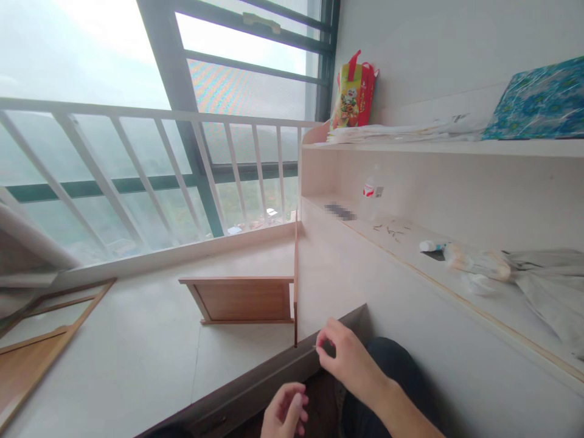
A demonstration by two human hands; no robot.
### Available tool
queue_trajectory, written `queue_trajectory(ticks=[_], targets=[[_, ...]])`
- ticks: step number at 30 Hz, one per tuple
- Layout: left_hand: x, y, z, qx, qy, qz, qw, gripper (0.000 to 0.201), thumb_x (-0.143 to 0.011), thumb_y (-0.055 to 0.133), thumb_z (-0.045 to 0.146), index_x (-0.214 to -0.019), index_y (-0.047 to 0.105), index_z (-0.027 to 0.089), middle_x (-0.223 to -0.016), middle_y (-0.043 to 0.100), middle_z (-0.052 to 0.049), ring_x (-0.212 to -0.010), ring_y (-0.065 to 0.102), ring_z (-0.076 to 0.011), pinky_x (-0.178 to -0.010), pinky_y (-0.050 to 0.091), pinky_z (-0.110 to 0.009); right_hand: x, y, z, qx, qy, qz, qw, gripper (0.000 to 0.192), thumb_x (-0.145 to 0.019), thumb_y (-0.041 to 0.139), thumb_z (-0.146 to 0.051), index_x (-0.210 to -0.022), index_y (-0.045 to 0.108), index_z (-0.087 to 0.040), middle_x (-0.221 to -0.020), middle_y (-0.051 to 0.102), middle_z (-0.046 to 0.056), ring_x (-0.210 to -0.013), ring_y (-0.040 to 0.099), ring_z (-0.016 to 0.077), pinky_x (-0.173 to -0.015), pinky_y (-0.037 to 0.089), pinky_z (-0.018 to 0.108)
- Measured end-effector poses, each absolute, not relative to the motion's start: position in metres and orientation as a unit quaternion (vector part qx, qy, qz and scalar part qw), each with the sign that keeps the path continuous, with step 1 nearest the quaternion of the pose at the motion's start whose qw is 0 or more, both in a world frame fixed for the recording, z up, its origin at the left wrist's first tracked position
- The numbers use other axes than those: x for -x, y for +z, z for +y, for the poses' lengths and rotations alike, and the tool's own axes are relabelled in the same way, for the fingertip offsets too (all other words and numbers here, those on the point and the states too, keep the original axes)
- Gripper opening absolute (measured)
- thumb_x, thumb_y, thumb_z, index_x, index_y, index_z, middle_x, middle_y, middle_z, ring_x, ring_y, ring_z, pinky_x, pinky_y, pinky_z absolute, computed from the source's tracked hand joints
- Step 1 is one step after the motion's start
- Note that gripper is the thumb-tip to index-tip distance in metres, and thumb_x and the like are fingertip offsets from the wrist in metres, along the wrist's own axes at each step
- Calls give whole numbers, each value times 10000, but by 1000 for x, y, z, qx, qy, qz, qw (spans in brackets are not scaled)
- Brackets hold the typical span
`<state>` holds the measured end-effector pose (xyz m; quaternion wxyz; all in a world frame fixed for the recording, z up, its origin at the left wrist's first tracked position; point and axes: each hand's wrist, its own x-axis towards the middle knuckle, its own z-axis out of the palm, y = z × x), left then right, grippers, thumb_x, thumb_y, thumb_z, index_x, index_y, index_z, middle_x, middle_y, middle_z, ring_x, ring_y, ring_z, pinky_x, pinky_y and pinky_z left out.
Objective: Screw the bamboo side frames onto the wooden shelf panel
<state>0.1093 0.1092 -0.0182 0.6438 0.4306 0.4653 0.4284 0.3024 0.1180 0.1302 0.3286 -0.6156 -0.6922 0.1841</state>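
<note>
My right hand (344, 356) is low in the middle, its thumb and forefinger pinched on a tiny metal piece, perhaps a small screw or nail (314, 347), held close to the near end of an upright thin wooden panel (296, 280). A second wooden board (244, 298) joins that panel at a right angle and stands on the pale platform (137, 347). My left hand (285, 413) hovers at the bottom edge with fingers loosely curled; I cannot make out anything in it.
A shelf unit on the right carries a plastic bottle (371, 193), scattered small screws (392, 230), a white tube (431, 246) and crumpled plastic (479, 264). Above lie papers, a red gift bag (353, 91) and a blue patterned box (538, 100). Wooden frames (41, 340) lie at left beneath the window railing (150, 112).
</note>
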Motion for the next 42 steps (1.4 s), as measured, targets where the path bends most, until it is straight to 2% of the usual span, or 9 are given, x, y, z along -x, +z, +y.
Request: queue_trajectory(ticks=[2,5,8,14,17,22,28,36,42], targets=[[-115,3,105,-401,484,459,628,635,-619,812,741,-926,761,188,-795,693,-75,-622,612,-169,-478,464,-247,-286,103,109,630,226,-674,313,151,-806,604,-59,-781,661,-197,-876,631,15,-805,609,151,-755,434,257],[-119,20,101,-410,477,453,632,532,-635,858,641,-869,762,173,-767,687,-69,-628,606,-161,-495,480,-240,-273,78,100,634,262,-669,286,147,-800,612,-58,-768,666,-191,-880,632,17,-816,617,153,-743,427,254],[-122,15,98,-421,469,454,629,458,-651,869,584,-745,733,158,-678,655,-51,-600,572,-133,-519,472,-221,-270,67,93,625,278,-675,274,136,-798,620,-64,-770,666,-188,-890,629,17,-829,621,155,-744,424,254],[-126,-5,94,-350,465,484,654,511,-600,895,577,-846,723,164,-648,634,-25,-560,545,-119,-487,439,-205,-272,58,90,613,277,-689,270,126,-813,609,-82,-772,653,-192,-884,610,15,-823,609,157,-749,418,265],[-123,6,93,-368,444,490,653,449,-668,860,560,-782,729,145,-676,628,-35,-607,540,-108,-507,420,-181,-271,55,94,605,277,-692,279,121,-828,603,-99,-772,651,-194,-885,604,17,-803,597,156,-733,412,272],[-120,26,103,-352,441,501,656,368,-699,851,484,-804,735,152,-700,609,-12,-631,512,-88,-532,397,-164,-273,50,104,594,312,-662,336,78,-831,645,-151,-774,671,-199,-837,595,7,-762,556,155,-708,404,278],[-125,27,121,-323,455,498,664,392,-661,883,471,-825,728,151,-711,598,-1,-620,497,-81,-534,393,-169,-281,37,117,580,357,-611,404,117,-874,673,-273,-798,725,-201,-733,504,-16,-703,494,158,-673,385,286],[-139,28,149,-347,453,504,648,413,-674,871,476,-851,726,133,-744,611,-7,-614,498,-76,-523,378,-177,-296,29,151,556,365,-598,446,134,-861,689,-300,-806,747,-192,-722,548,-9,-695,502,161,-672,395,288],[-122,32,177,-374,450,547,598,498,-699,801,565,-952,724,144,-824,664,-48,-658,550,-122,-533,405,-213,-313,14,183,625,278,-597,419,189,-897,641,-327,-848,766,-195,-707,585,3,-691,554,173,-672,437,279]])
